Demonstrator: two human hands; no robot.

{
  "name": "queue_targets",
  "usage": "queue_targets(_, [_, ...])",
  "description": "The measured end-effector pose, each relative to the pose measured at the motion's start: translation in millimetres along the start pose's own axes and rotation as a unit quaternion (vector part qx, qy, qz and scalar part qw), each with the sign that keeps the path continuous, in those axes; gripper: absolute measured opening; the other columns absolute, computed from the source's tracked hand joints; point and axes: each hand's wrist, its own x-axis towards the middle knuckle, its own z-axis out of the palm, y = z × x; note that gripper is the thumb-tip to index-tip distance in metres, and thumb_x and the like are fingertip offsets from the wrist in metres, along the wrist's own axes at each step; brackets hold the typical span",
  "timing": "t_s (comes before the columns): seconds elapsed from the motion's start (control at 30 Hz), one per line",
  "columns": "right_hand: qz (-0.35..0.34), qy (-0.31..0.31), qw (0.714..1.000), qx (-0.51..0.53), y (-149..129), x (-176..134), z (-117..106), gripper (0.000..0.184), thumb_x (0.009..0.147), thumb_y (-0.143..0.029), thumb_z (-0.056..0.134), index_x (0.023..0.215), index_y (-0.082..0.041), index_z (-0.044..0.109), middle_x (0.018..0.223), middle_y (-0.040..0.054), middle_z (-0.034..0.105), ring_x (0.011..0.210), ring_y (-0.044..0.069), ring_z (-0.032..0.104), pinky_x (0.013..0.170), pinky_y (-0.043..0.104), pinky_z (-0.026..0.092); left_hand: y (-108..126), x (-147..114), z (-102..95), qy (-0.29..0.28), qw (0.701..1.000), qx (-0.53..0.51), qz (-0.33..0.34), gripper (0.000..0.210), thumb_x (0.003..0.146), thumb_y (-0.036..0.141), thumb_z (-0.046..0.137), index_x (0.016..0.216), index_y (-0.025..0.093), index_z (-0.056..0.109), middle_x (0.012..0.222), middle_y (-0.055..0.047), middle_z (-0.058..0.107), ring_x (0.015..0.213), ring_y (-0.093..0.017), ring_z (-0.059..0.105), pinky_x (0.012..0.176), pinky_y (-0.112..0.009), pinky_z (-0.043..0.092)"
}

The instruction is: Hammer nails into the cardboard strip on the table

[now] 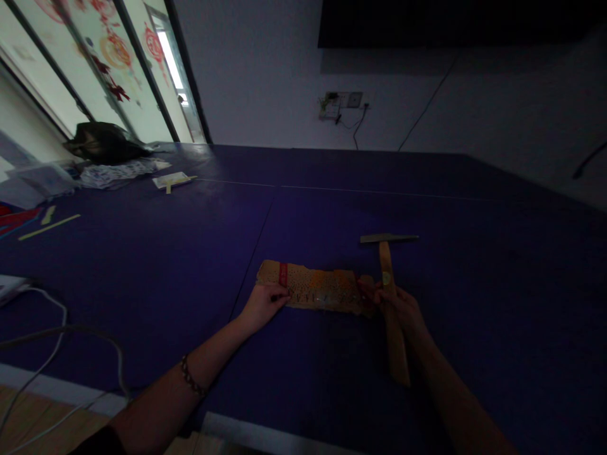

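Observation:
A worn, tan, board-like strip (327, 287) lies on the purple tabletop in front of me. It has red bands, an orange patch and many small dark dots. Along its near side runs a row of several thin dark pieces that look like nails (306, 297). My left hand (263, 306) rests over the strip's left part, thumb and finger pinched at the row's left end; whatever is between them is too small to make out. The fingers of my right hand (403, 309) close across the wooden handle of a hammer (386, 265), fingertips by the strip's right end. The hammer's head points away from me.
The purple table (313, 221) reaches to the wall. White cables (64, 316) run along its left side. A black bag (102, 142), a clear plastic box (40, 183), a small white packet (173, 180) and coloured strips (50, 227) lie at the far left.

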Motion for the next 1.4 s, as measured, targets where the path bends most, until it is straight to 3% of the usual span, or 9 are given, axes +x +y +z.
queue_targets(0.47, [-0.008,-0.003,0.999,-0.033,-1,1,0,0.024,0.047,-0.035,0.074,0.045,-0.019,0.056,0.054,0.0019,0.062,0.078,0.027,0.066,0.077,0.034,0.049,-5,5,-2.4,-0.044,0.998,-0.044,0.013,0.016,0.076,0.014,0.055,0.065,0.014,0.065,0.078,-0.004,0.067,0.076,-0.015,0.062,0.073,-0.024,0.047])
queue_targets(0.6, [-0.007,-0.014,0.998,-0.062,-13,-2,-6,0.023,0.048,-0.032,0.075,0.051,-0.017,0.058,0.052,-0.0003,0.061,0.057,0.019,0.065,0.059,0.027,0.050,-8,6,-0.4,-0.051,0.998,-0.028,0.033,0.016,0.078,0.016,0.054,0.068,0.014,0.066,0.077,-0.004,0.067,0.078,-0.016,0.062,0.074,-0.024,0.047])
queue_targets(0.67, [-0.007,-0.019,0.995,-0.096,-26,-12,-4,0.025,0.050,-0.033,0.074,0.063,-0.017,0.060,0.042,-0.0051,0.053,0.037,0.013,0.054,0.041,0.023,0.043,-9,7,1.1,-0.050,0.998,-0.024,0.039,0.016,0.078,0.016,0.053,0.068,0.014,0.065,0.077,-0.004,0.067,0.078,-0.016,0.062,0.075,-0.023,0.047])
queue_targets(0.77, [0.000,-0.032,0.987,-0.159,-47,-44,11,0.028,0.057,-0.038,0.069,0.071,-0.016,0.058,0.037,-0.0085,0.045,0.027,0.007,0.037,0.029,0.019,0.027,-9,7,2.9,-0.047,0.998,-0.022,0.046,0.016,0.079,0.015,0.052,0.069,0.015,0.066,0.076,-0.003,0.067,0.078,-0.015,0.062,0.075,-0.023,0.046])
queue_targets(0.93, [0.084,-0.110,0.965,-0.222,-57,-106,67,0.026,0.067,-0.041,0.060,0.069,-0.015,0.054,0.041,-0.0100,0.039,0.028,0.004,0.032,0.029,0.017,0.024,-11,9,4.2,-0.046,0.997,-0.012,0.053,0.015,0.078,0.014,0.054,0.069,0.014,0.066,0.076,-0.004,0.067,0.078,-0.016,0.061,0.075,-0.024,0.046])
queue_targets(1.1, [0.096,-0.157,0.932,-0.312,-43,-126,112,0.028,0.076,-0.039,0.046,0.055,-0.019,0.043,0.040,-0.0095,0.036,0.030,0.005,0.034,0.031,0.017,0.025,-11,9,5.0,-0.045,0.997,-0.002,0.056,0.015,0.079,0.014,0.053,0.074,0.014,0.067,0.077,-0.004,0.068,0.078,-0.016,0.062,0.075,-0.024,0.046])
queue_targets(1.27, [0.057,-0.161,0.908,-0.383,-38,-128,120,0.027,0.074,-0.037,0.042,0.053,-0.020,0.041,0.040,-0.0081,0.037,0.033,0.007,0.036,0.034,0.019,0.028,-10,9,6.0,-0.036,0.998,0.011,0.045,0.015,0.079,0.016,0.054,0.078,0.015,0.069,0.076,-0.004,0.068,0.073,-0.017,0.062,0.069,-0.025,0.047])
queue_targets(1.4, [0.074,-0.149,0.904,-0.394,-38,-131,115,0.027,0.074,-0.038,0.041,0.053,-0.021,0.042,0.041,-0.0072,0.038,0.033,0.008,0.038,0.033,0.020,0.028,-8,8,6.2,-0.035,0.998,0.004,0.050,0.017,0.081,0.018,0.053,0.076,0.015,0.069,0.084,-0.006,0.068,0.081,-0.017,0.062,0.072,-0.023,0.046])
